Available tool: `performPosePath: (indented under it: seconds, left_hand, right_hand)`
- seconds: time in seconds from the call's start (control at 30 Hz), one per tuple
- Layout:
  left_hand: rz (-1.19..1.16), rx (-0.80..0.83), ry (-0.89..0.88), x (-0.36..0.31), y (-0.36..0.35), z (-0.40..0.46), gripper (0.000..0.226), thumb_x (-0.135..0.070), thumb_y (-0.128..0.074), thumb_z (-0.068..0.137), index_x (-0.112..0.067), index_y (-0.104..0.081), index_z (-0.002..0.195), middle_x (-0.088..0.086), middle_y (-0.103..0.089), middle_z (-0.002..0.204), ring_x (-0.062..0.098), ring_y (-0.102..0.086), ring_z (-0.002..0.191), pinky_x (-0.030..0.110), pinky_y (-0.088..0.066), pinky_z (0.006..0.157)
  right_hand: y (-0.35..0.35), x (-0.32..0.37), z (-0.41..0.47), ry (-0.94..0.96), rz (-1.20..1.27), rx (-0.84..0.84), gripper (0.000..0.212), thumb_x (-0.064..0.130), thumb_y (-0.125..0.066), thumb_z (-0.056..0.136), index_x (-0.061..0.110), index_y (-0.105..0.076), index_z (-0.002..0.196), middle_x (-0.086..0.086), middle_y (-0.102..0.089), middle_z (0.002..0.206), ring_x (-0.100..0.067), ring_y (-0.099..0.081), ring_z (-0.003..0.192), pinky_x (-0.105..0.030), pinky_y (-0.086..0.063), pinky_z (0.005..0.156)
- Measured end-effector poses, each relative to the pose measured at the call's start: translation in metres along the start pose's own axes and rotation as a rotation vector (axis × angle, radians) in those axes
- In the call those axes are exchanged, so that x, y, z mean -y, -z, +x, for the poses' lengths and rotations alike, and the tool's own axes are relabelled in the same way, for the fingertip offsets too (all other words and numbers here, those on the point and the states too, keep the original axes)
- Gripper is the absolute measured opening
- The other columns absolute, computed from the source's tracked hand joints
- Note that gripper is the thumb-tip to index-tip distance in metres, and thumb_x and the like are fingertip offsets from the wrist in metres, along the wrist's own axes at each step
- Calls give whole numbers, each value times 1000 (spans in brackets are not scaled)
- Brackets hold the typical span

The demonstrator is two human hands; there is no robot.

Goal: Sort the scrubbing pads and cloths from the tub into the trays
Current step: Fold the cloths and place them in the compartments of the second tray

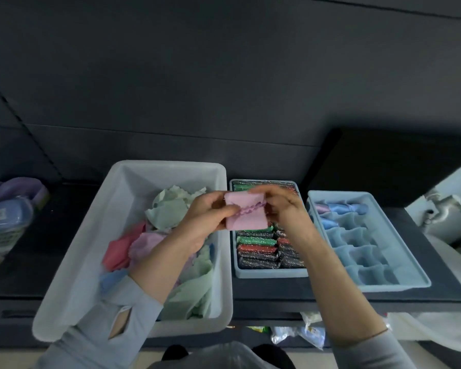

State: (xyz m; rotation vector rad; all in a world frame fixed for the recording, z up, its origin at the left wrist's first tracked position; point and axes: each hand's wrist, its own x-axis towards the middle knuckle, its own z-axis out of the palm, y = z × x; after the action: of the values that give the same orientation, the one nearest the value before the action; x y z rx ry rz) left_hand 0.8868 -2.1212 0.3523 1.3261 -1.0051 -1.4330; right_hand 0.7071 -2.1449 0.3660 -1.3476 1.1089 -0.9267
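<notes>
A folded pink cloth (246,213) with a scalloped edge is held above the gap between the tub and the middle tray. My left hand (207,214) pinches its left side and my right hand (278,205) pinches its right side. The grey tub (133,179) on the left holds several loose cloths in green (171,209), red (120,249), pink and blue. The middle tray (272,273) is packed with glittery scrubbing pads (256,251) in green, red and black. The blue divided tray (399,284) on the right has rolled cloths (341,207) in its far compartments.
A blue and purple packet (8,217) lies at the far left of the dark counter. A white tap (447,206) and sink stand at the right edge. Plastic bags (301,334) sit below the counter's front edge. A dark wall rises behind the trays.
</notes>
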Motion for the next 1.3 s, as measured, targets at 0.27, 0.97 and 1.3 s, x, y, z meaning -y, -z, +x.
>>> performPosePath:
  seconds: [0.27, 0.97, 1.3]
  left_hand:
    - [115, 36, 3, 16, -61, 10, 24, 1, -67, 85, -20, -68, 98, 5, -68, 104, 18, -71, 86, 31, -60, 70]
    - [872, 126, -443, 85, -220, 96, 42, -11, -70, 84, -23, -62, 123, -8, -57, 125, 4, -58, 105, 19, -45, 99]
    - [1259, 78, -527, 96, -225, 127, 34, -21, -64, 90, -10, -62, 123, 1, -52, 128, 16, -61, 107, 31, -53, 93]
  right_hand:
    - [58, -45, -21, -106, 203, -42, 23, -5, -59, 90, 9, -68, 105, -2, -74, 90, -15, -71, 80, -26, -59, 64]
    - [274, -118, 2, -140, -407, -136, 21, 15, -75, 81, 27, -70, 98, 7, -66, 82, -11, -60, 75, -29, -49, 73]
    - [291, -159, 68, -18, -1034, -94, 18, 11, -68, 82, 21, -69, 97, -5, -71, 89, -30, -64, 87, -30, -43, 68]
